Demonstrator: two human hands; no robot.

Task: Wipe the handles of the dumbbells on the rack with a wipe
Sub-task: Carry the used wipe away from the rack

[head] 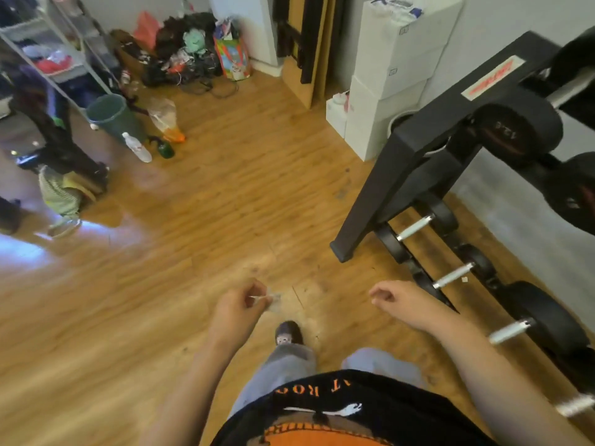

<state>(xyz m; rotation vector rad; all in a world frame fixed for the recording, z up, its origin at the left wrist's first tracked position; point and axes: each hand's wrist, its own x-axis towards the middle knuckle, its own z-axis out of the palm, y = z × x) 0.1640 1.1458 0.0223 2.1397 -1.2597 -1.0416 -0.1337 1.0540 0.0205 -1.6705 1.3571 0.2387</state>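
Note:
A black dumbbell rack (428, 149) stands at the right against the wall. Black dumbbells lie on its tiers, with silver handles showing on the low tier (415, 227) and further along (452, 275). A larger dumbbell (518, 133) sits on the upper tier. My left hand (238, 305) hangs over the wooden floor and pinches a small crumpled, see-through wipe or wrapper (273, 300). My right hand (396, 299) hangs loosely curled and holds nothing, a short way left of the lower handles.
White boxes (396, 75) are stacked behind the rack. At the far left are a green bin (112, 115), a plastic bottle (136, 147), a shelf unit (48, 59) and a pile of bags (193, 49). My foot (288, 333) is on the wooden floor.

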